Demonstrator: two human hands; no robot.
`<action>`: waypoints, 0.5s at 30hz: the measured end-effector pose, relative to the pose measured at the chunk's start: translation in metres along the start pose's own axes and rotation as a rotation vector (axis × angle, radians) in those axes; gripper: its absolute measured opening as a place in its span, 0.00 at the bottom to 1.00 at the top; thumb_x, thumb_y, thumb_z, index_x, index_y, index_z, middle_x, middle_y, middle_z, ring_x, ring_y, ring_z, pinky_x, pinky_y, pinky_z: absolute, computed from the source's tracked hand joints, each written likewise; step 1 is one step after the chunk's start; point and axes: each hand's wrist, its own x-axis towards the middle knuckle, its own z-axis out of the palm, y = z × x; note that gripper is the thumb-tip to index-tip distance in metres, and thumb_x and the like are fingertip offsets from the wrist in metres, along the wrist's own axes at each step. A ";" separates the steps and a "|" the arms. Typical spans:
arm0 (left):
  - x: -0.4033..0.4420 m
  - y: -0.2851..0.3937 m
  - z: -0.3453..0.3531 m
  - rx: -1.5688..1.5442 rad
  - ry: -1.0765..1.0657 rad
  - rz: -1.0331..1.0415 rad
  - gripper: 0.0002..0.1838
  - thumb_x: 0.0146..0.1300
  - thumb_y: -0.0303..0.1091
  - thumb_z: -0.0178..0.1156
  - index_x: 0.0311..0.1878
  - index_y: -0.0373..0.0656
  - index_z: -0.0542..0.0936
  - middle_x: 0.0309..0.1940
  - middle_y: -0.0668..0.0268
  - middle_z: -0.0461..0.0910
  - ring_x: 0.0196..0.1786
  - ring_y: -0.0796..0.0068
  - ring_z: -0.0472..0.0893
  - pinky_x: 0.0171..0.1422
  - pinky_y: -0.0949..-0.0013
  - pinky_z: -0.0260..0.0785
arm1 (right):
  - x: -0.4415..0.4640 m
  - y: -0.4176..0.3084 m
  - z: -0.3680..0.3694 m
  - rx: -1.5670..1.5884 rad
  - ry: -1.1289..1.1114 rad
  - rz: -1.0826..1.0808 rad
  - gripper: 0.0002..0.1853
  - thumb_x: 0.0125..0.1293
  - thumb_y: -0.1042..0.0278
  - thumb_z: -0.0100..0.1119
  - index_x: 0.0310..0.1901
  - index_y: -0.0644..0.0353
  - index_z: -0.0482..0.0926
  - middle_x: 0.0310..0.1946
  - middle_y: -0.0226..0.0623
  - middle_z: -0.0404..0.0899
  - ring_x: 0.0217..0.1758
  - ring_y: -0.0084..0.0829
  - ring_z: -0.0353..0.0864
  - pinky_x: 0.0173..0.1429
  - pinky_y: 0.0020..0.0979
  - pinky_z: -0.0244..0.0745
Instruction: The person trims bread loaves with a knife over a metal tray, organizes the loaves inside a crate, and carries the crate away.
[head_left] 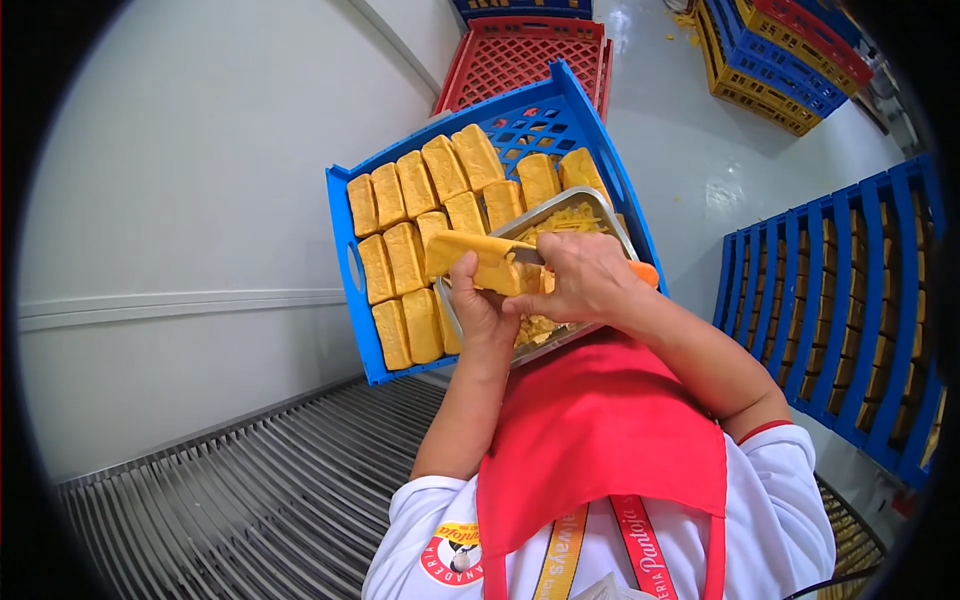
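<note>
My left hand (482,305) is wrapped round a yellow loaf (470,258), held tilted over a metal tray (618,222). My right hand (580,275) grips a knife by its orange handle (645,272); the blade (527,255) lies against the loaf's right part, partly hidden by my fingers. Yellow trimmings (565,222) lie in the metal tray below both hands. That tray rests in a blue crate (347,250), beside rows of several yellow loaves (403,255).
Behind the blue crate is a red crate (530,35). Stacked yellow, blue and red crates (775,65) stand at the upper right. Blue crates with loaves (790,300) are at the right. A slatted metal surface (260,480) lies at the lower left, below a pale wall (190,170).
</note>
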 end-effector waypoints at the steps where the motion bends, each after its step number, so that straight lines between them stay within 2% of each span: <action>1: 0.003 -0.002 -0.004 0.018 0.040 0.024 0.24 0.63 0.50 0.59 0.54 0.41 0.77 0.46 0.60 0.83 0.48 0.61 0.83 0.55 0.57 0.77 | -0.001 0.001 0.003 0.000 0.000 0.000 0.39 0.48 0.25 0.69 0.30 0.62 0.75 0.26 0.46 0.80 0.32 0.48 0.83 0.37 0.46 0.75; 4: 0.006 -0.005 -0.008 0.010 0.042 0.013 0.23 0.64 0.50 0.58 0.53 0.40 0.77 0.46 0.59 0.83 0.48 0.62 0.83 0.55 0.58 0.77 | -0.003 0.002 0.008 0.012 0.032 -0.058 0.36 0.54 0.27 0.65 0.28 0.62 0.77 0.26 0.44 0.81 0.31 0.48 0.83 0.36 0.45 0.75; 6: 0.004 -0.003 -0.006 0.011 0.034 -0.002 0.23 0.65 0.50 0.58 0.53 0.40 0.77 0.46 0.59 0.83 0.48 0.62 0.83 0.55 0.58 0.78 | -0.003 0.000 0.005 -0.013 -0.052 -0.052 0.34 0.59 0.29 0.60 0.33 0.62 0.83 0.25 0.48 0.83 0.31 0.49 0.85 0.36 0.46 0.78; 11: 0.005 0.000 -0.005 0.021 0.052 -0.051 0.24 0.64 0.53 0.59 0.52 0.41 0.78 0.46 0.60 0.83 0.49 0.62 0.83 0.55 0.58 0.78 | -0.009 -0.005 0.012 -0.042 -0.066 -0.094 0.31 0.60 0.30 0.59 0.32 0.58 0.84 0.24 0.47 0.82 0.30 0.47 0.85 0.34 0.45 0.77; 13: 0.004 0.006 -0.001 0.072 0.128 -0.075 0.29 0.60 0.59 0.59 0.53 0.43 0.78 0.47 0.61 0.83 0.51 0.61 0.82 0.56 0.55 0.77 | -0.016 -0.003 0.016 -0.069 -0.045 -0.135 0.31 0.60 0.30 0.60 0.32 0.57 0.84 0.24 0.46 0.82 0.30 0.47 0.85 0.34 0.45 0.77; 15: 0.002 0.016 0.003 -0.016 0.123 -0.099 0.32 0.58 0.62 0.60 0.55 0.45 0.78 0.50 0.60 0.82 0.53 0.58 0.81 0.56 0.52 0.77 | -0.024 0.006 0.021 -0.061 0.060 -0.266 0.29 0.57 0.33 0.65 0.31 0.58 0.81 0.24 0.39 0.79 0.29 0.46 0.82 0.34 0.44 0.75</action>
